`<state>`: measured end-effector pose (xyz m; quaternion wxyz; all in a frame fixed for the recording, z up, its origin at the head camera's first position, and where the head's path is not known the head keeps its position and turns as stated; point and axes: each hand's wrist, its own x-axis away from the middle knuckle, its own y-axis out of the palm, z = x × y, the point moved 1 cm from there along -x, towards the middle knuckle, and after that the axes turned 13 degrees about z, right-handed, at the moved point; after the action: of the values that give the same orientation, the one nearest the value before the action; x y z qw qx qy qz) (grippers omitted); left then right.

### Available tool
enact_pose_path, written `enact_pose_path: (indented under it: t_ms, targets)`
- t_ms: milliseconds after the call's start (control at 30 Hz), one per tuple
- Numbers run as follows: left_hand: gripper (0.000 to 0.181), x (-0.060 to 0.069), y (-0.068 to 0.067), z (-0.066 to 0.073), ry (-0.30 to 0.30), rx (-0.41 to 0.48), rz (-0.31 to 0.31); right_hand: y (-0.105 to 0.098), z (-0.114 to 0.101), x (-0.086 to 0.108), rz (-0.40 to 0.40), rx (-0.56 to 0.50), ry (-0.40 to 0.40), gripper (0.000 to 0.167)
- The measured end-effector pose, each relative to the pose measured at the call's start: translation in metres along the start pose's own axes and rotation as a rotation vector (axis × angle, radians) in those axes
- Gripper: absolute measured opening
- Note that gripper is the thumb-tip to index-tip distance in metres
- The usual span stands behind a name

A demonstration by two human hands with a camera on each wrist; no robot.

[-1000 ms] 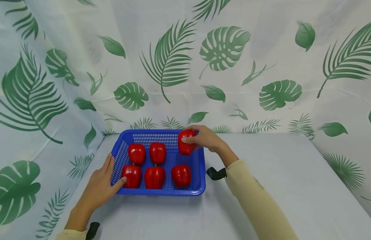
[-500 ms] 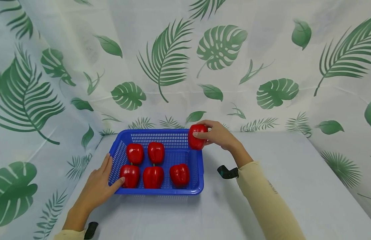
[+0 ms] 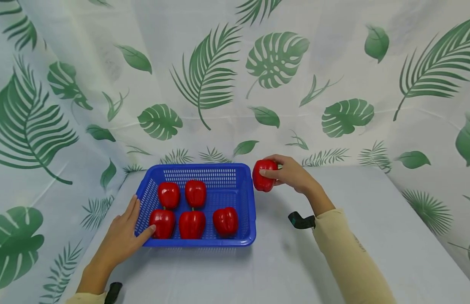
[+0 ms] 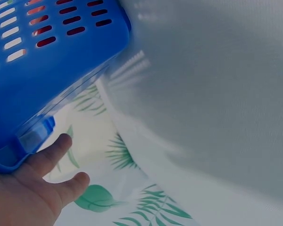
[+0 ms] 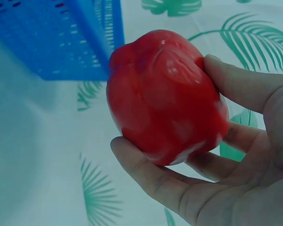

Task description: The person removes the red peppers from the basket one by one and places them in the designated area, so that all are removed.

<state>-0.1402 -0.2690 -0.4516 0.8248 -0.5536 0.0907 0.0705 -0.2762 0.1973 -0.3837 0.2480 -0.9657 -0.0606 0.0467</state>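
A blue perforated plastic basket (image 3: 196, 242) stands on the white table, holding several red bell peppers (image 3: 191, 224). My left hand (image 3: 118, 240) rests at its left side. The thumb lies over the front left corner of the rim, and the straight fingers lie along the outside. In the left wrist view the fingers (image 4: 54, 150) look spread beside the basket wall. My right hand (image 3: 295, 176) grips another red bell pepper (image 3: 263, 175) just beyond the basket's right rim, above the table. The right wrist view shows thumb and fingers around this pepper (image 5: 167, 101).
The white table (image 3: 356, 223) extends to the right of the basket and in front of it. Cloth with green leaf prints (image 3: 219, 76) hangs behind and along the sides. A dark strap piece (image 3: 301, 220) sticks out at the right wrist.
My right hand has carried the pepper from inside the basket's back right corner over the rim to the right. My left hand keeps its place on the basket.
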Motion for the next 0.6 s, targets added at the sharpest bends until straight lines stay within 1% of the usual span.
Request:
enact_pose_path:
  t_ms: [133, 367, 600]
  targets:
    - [0.107, 0.000, -0.001, 0.000, 0.010, 0.013, 0.003, -0.004, 0.009, 0.003, 0.003, -0.010, 0.009, 0.062]
    - [0.107, -0.002, 0.000, -0.003, 0.024, 0.023, 0.014, -0.006, 0.024, 0.006, -0.016, -0.021, 0.056, 0.067]
    - [0.106, -0.001, 0.002, -0.004, 0.020, 0.039, 0.012, -0.005, 0.043, 0.005, -0.037, -0.012, 0.064, 0.066]
